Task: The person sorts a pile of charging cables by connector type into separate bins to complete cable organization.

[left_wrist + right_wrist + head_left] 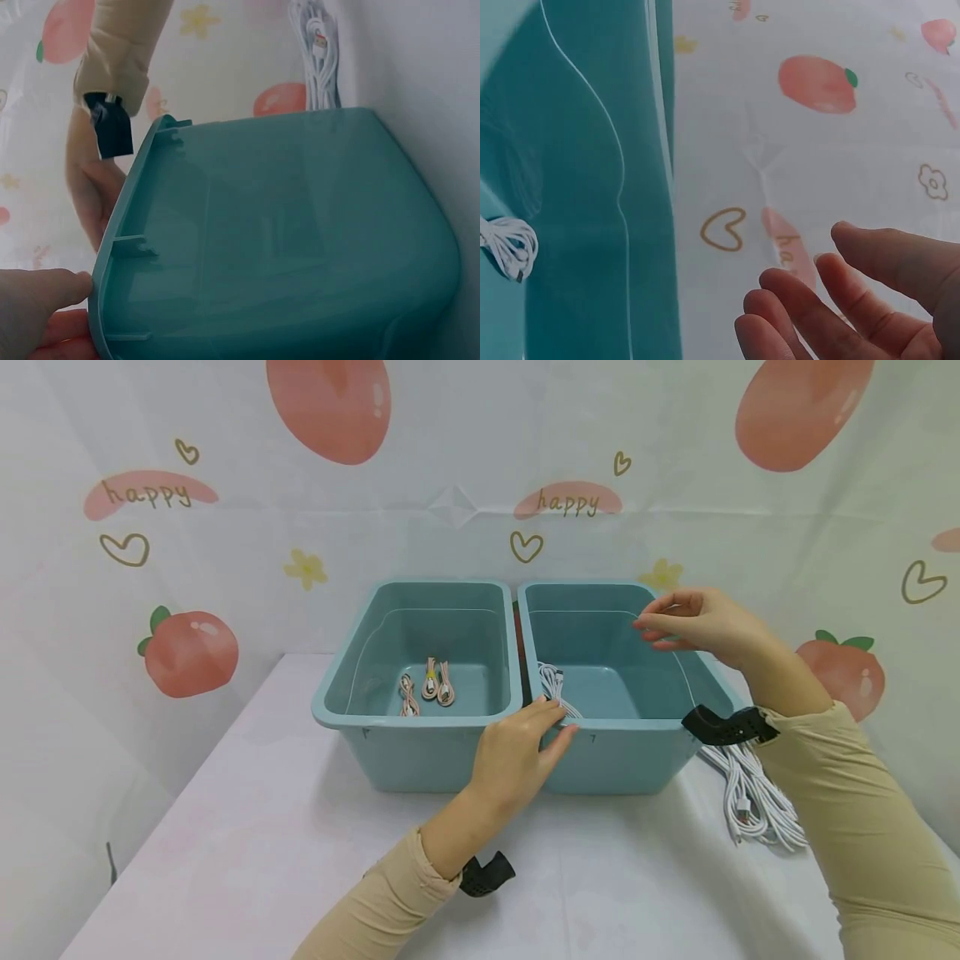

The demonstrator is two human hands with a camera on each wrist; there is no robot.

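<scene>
My left hand (517,752) grips the front rim of the right blue-green plastic bin (607,760) near its left corner. In the left wrist view the thumb (67,289) lies on one side of that rim and fingers on the other. Over the same bin's right side hovers my right hand (697,622), its fingers loosely bent and holding nothing. A bundled white cable (553,683) lies inside that bin at the left, partly hidden by the front rim; the right wrist view also shows this white cable bundle (510,244).
A matching left bin (420,756) stands alongside, with 3 bundled pinkish cables (446,685) inside. More white cables (757,802) lie on the white-covered table (247,827) to the right of the bins. A printed backdrop (442,452) hangs behind.
</scene>
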